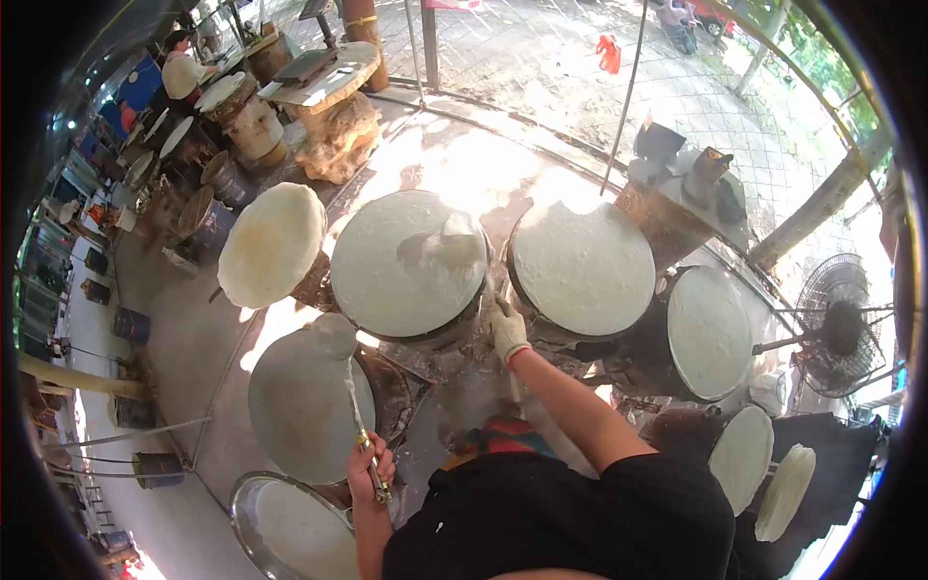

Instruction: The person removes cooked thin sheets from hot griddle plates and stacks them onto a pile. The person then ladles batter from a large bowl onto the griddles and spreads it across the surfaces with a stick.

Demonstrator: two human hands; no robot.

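Note:
My bare left hand (pixel 371 468) is closed around the handle of a ladle (pixel 355 406). The ladle's pale, coated bowl hangs over the far edge of a round griddle (pixel 295 416) that has a greyish surface. On my right hand (pixel 507 333) is a pale work glove. Its fingers are curled at the gap between two griddles, around what looks like a thin handle, partly hidden. Pale batter sheets cover the left griddle (pixel 387 261) and the right griddle (pixel 583 269). A whitish patch, blurred by steam or glare, shows on the left one.
A metal basin (pixel 242 498) of white batter stands at lower left. Stacked round flatbreads (pixel 273 246) lie beyond the griddle. More coated griddles (pixel 710 333) curve to the right, near a fan (pixel 839 324). Another person (pixel 181 72) works at far left. Wire fencing (pixel 541 77) runs behind.

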